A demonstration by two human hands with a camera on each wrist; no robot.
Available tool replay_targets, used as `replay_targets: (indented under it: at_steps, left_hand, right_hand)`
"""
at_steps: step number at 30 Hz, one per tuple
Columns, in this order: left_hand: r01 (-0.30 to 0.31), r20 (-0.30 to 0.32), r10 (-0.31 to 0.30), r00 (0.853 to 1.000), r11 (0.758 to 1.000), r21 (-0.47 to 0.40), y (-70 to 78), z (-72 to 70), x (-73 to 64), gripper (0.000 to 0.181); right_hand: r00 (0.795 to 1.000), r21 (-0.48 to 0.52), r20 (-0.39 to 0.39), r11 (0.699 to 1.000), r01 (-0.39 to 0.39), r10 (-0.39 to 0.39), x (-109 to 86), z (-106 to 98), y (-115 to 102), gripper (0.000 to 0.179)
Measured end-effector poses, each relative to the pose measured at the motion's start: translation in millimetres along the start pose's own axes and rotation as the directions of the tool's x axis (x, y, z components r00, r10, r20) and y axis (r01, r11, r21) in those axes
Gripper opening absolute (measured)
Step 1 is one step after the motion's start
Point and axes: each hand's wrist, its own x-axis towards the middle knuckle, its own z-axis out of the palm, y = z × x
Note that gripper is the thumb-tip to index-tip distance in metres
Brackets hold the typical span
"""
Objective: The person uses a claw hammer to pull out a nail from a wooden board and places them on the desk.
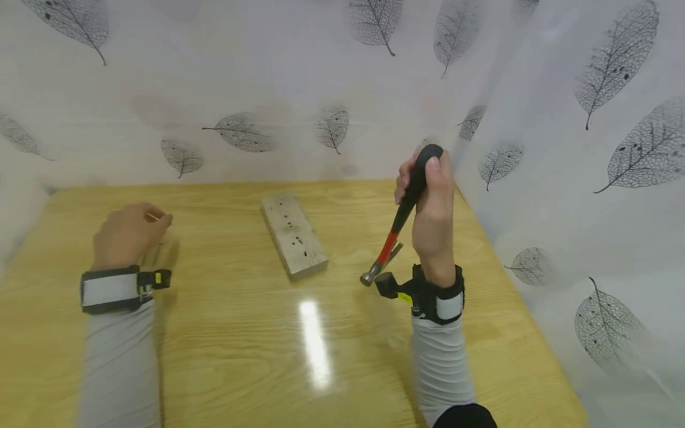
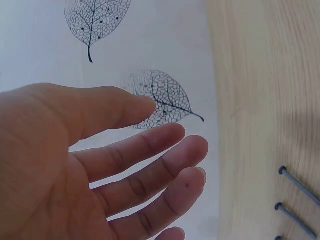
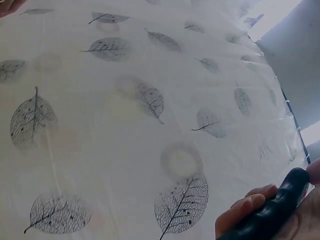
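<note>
My right hand (image 1: 432, 208) grips a claw hammer (image 1: 414, 189) by its black handle, fingers wrapped round and thumb along it. The red neck and metal head point down toward me, above the table's right side. In the right wrist view the black handle (image 3: 275, 212) crosses the palm, while the hammer head is out of sight. Over the table's left side is my left hand (image 1: 128, 233), its fingers loosely bent and nothing between them in the left wrist view. Several grey nails (image 2: 299, 185) lie on the table near that hand.
A wooden block (image 1: 294, 235) with a row of dark marks or holes along its top lies between the hands on the wood-grain table (image 1: 230, 333). Behind and to the right hangs a white leaf-print curtain (image 1: 299, 71), close to the table's edges.
</note>
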Motion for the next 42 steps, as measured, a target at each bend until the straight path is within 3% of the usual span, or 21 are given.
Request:
replay_targets:
  at_steps: [7, 16, 21, 26, 28, 33, 38, 42]
  left_hand:
    - [-0.024, -0.015, 0.024, 1.000, 1.000, 0.004, -5.2, -7.4, -5.7, 0.064]
    - [-0.028, 0.013, 0.028, 1.000, 1.000, 0.008, -13.8, -1.3, -2.8, 0.068]
    - [-0.035, 0.019, 0.034, 0.999, 0.999, 0.011, -11.4, 0.1, -2.9, 0.070]
    - [-0.057, 0.045, 0.057, 0.997, 0.998, 0.007, -4.3, 5.4, 1.6, 0.066]
    - [-0.068, 0.057, 0.068, 0.996, 0.998, 0.002, 0.2, 8.4, 3.3, 0.062]
    - [-0.104, 0.074, 0.103, 0.992, 0.995, 0.004, 15.9, 17.7, 7.7, 0.056]
    - [-0.136, 0.096, 0.135, 0.986, 0.991, 0.008, 32.5, 30.1, 13.3, 0.051]
    - [-0.163, 0.123, 0.161, 0.979, 0.987, 0.006, 47.2, 41.5, 17.1, 0.045]
  right_hand:
    - [0.991, -0.202, 0.061, 0.973, -0.108, 0.123, 0.8, -14, 26, 0.020]
    - [0.959, -0.446, 0.069, 0.868, -0.218, 0.276, 12.7, -22, 73, 0.027]
    - [0.950, -0.464, 0.027, 0.846, -0.263, 0.310, 16.2, -23, 77, 0.023]
    - [0.948, -0.452, -0.005, 0.845, -0.285, 0.317, 19.0, -36, 106, 0.031]
    - [0.941, -0.473, -0.014, 0.827, -0.305, 0.339, 19.4, -41, 115, 0.032]
    - [0.893, -0.536, -0.016, 0.750, -0.388, 0.450, 18.3, -52, 135, 0.040]
    - [0.820, -0.601, 0.008, 0.658, -0.454, 0.573, 13.0, -62, 166, 0.063]
    - [0.765, -0.645, 0.039, 0.601, -0.472, 0.643, 5.3, -73, 189, 0.075]
